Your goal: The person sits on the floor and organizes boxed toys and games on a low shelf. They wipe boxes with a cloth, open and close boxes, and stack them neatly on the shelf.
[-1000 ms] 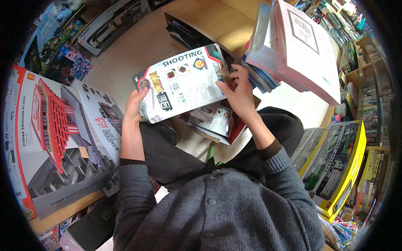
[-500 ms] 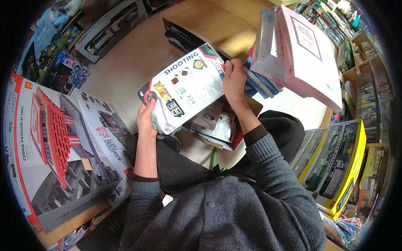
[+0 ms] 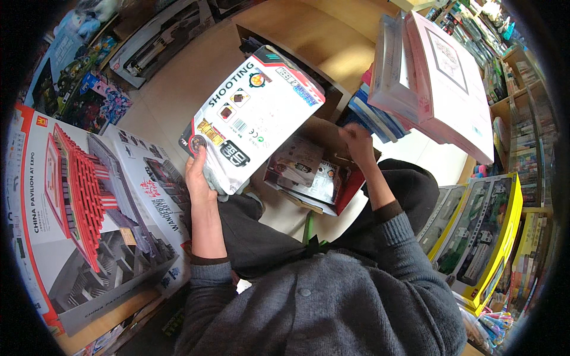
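My left hand grips the lower left corner of a toy package, thumb on its printed white back. The package is flat, with red and black edging, and tilts up to the right. Something grey shows under its lower edge beside my fingers; I cannot make out what it is. My right hand is apart from the package, fingers curled in, over the right side of an open cardboard carton. Whether it holds anything is hidden. Inside the carton lie similar packages, partly covered by the one I hold.
At my left stand large building-set boxes. A pink box rests on a stack beyond my right hand, with blue books or boxes below. Yellow-framed toy vehicle boxes stand at right, before packed shelves.
My right hand has let go of the package's right edge and moved right and down. The package, now in my left hand alone, has shifted slightly left and turned more upright.
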Action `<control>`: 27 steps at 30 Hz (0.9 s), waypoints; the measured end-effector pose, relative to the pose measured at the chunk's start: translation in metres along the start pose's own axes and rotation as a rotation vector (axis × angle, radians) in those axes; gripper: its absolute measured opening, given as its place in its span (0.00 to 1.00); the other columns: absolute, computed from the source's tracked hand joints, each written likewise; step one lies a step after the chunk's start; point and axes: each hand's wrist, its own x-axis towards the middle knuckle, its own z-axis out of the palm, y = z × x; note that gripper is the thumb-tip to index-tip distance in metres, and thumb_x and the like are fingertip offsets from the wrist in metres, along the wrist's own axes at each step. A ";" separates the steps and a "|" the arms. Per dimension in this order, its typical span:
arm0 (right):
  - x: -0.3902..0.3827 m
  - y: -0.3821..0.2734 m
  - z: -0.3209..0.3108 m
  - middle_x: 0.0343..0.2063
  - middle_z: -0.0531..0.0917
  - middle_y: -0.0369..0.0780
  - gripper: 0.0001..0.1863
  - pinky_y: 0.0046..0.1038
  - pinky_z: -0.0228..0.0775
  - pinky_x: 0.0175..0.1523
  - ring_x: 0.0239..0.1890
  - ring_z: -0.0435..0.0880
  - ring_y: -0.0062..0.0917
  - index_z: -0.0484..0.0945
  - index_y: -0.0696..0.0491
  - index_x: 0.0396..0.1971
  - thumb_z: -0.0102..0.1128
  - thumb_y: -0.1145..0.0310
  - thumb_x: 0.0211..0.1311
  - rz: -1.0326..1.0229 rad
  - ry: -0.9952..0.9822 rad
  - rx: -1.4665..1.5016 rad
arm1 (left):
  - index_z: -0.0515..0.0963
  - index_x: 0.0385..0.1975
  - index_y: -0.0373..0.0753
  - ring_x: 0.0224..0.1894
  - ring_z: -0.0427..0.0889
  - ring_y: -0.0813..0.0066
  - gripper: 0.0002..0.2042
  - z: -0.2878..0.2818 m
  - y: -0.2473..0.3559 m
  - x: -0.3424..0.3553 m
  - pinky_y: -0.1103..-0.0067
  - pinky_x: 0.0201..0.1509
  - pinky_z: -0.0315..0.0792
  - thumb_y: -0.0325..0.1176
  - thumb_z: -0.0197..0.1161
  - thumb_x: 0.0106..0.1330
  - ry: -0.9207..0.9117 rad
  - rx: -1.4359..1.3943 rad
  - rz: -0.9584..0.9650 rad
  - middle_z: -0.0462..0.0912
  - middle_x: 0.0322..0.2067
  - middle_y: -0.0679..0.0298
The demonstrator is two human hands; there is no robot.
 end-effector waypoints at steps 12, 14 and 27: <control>-0.004 -0.037 -0.028 0.33 0.81 0.44 0.14 0.27 0.72 0.37 0.32 0.80 0.29 0.76 0.56 0.36 0.44 0.62 0.62 -0.216 -0.216 -0.008 | 0.70 0.45 0.31 0.40 0.78 0.69 0.14 0.003 -0.001 0.008 0.76 0.46 0.72 0.31 0.52 0.62 -0.119 0.007 -0.109 0.77 0.41 0.57; -0.005 -0.065 -0.033 0.32 0.81 0.41 0.16 0.24 0.71 0.37 0.32 0.80 0.24 0.76 0.55 0.36 0.44 0.60 0.64 0.215 -0.348 1.375 | 0.70 0.45 0.31 0.40 0.79 0.70 0.14 0.004 -0.003 0.007 0.76 0.45 0.72 0.31 0.52 0.62 -0.144 0.026 -0.139 0.77 0.41 0.57; -0.019 -0.108 -0.036 0.19 0.78 0.37 0.09 0.19 0.65 0.30 0.22 0.72 0.13 0.77 0.59 0.31 0.55 0.68 0.57 -0.263 0.111 0.375 | 0.71 0.43 0.32 0.37 0.79 0.72 0.13 0.013 -0.002 -0.002 0.78 0.43 0.72 0.28 0.54 0.59 -0.175 0.139 -0.185 0.78 0.38 0.58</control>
